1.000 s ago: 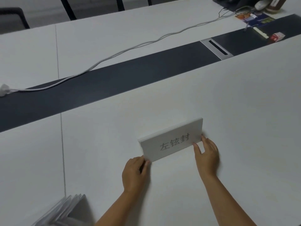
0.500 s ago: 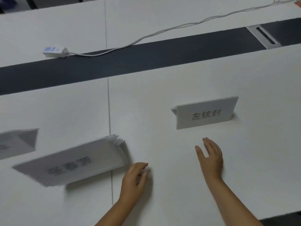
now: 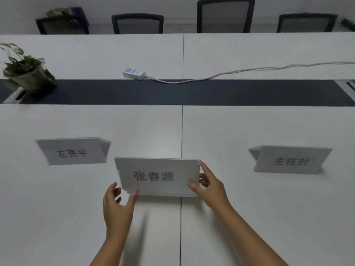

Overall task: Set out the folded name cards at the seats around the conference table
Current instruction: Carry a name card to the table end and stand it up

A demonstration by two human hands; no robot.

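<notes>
Head view shows a stack of white folded paper name cards [image 3: 157, 176] held upright in the middle of the near half of the long white conference table [image 3: 269, 217], across the seam between two table panels. The right hand [image 3: 210, 186] is pinching the right edge of the stack, thumb on the front face and fingers behind. The left hand [image 3: 118, 203] is half open at the lower left corner; its thumb touches the bottom edge, while the other fingers are spread and it cannot be told whether they grip anything.

For the step in hand, it is judged that only the front card should be separated from the stack. The stack is best kept firm by the right hand while the top card is peeled by the left thumb, so that two cards are not taken together. The card should then be opened into a tent and placed in line with its neighbours, the printed side facing the same way.

Two white tent cards are already standing: one at the left [image 3: 74, 151] and one at the right [image 3: 290, 160], both well apart from the stack. The cards in the stack cannot be counted; several edges are seen. Four dark mesh office chairs [image 3: 137, 24] are counted behind the far side, one white power strip [image 3: 134, 73] with its cable, and one small potted green plant [image 3: 26, 72].
</notes>
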